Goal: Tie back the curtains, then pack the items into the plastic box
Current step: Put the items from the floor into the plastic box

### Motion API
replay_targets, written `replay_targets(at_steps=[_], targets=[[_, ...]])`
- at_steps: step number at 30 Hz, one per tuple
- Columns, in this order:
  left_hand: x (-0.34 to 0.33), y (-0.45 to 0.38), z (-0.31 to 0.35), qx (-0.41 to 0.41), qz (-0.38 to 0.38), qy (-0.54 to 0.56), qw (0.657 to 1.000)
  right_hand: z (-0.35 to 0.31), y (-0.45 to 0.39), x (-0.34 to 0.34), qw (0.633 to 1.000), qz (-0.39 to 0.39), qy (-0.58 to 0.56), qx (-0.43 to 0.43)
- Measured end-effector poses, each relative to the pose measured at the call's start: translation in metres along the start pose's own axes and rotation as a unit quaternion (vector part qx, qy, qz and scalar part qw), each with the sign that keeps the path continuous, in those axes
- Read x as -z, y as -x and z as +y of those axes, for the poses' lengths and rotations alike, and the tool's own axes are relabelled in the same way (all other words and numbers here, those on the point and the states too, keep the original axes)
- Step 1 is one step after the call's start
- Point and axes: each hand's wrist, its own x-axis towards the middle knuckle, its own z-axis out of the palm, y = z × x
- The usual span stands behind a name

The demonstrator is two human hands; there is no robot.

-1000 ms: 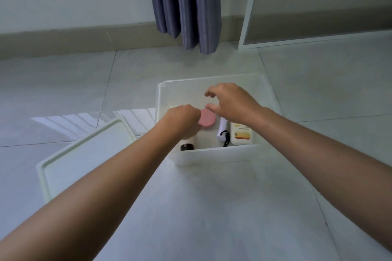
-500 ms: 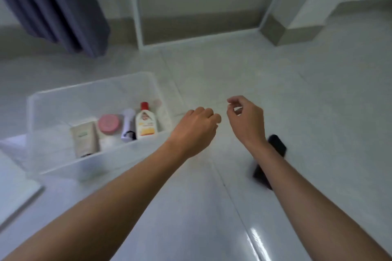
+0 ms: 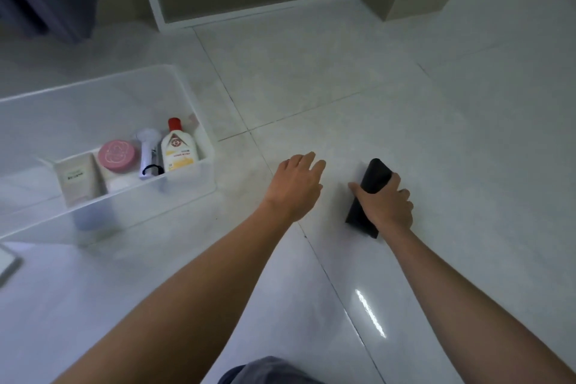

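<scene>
Now the right hand point(image 3: 385, 204) grips a black case point(image 3: 367, 193) mid-frame; the left hand point(image 3: 296, 187) hovers spread; the plastic box point(image 3: 131, 206), left, holds a lotion bottle point(image 3: 179, 148) and a pink jar point(image 3: 116, 155).

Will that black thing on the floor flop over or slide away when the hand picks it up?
The black case looks flat and boxy with straight edges, so it is probably stiff, not floppy. The right hand wraps around its middle, so it seems slim enough for one hand. On the glossy floor tiles it might slide if nudged.
</scene>
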Motion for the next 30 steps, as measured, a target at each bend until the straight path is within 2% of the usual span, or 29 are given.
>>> replay_targets(at_steps=[5,8,12,15,19,24,30], targets=[[0.009,0.010,-0.017,0.006,0.011,0.005,1.000,-0.016,-0.005,0.003,0.999,-0.038,-0.014,-0.002],[0.025,0.016,-0.024,-0.006,0.034,0.001,0.999,-0.035,0.000,0.010,0.997,-0.044,-0.051,0.026],[0.065,0.024,-0.038,-0.028,0.109,-0.017,0.993,-0.093,0.021,0.032,0.986,-0.035,-0.128,0.103],[0.102,0.031,-0.065,-0.008,0.168,-0.016,0.986,-0.146,0.046,0.056,0.969,-0.050,-0.184,0.157],[0.153,0.054,-0.124,0.064,0.248,0.023,0.967,-0.210,0.081,0.073,0.943,-0.085,-0.210,0.245],[0.177,0.121,-0.212,0.214,0.324,0.039,0.921,-0.272,0.133,0.061,0.906,-0.121,-0.197,0.355],[0.141,0.185,-0.266,0.352,0.327,0.076,0.874,-0.318,0.177,0.006,0.872,-0.297,-0.219,0.322]])
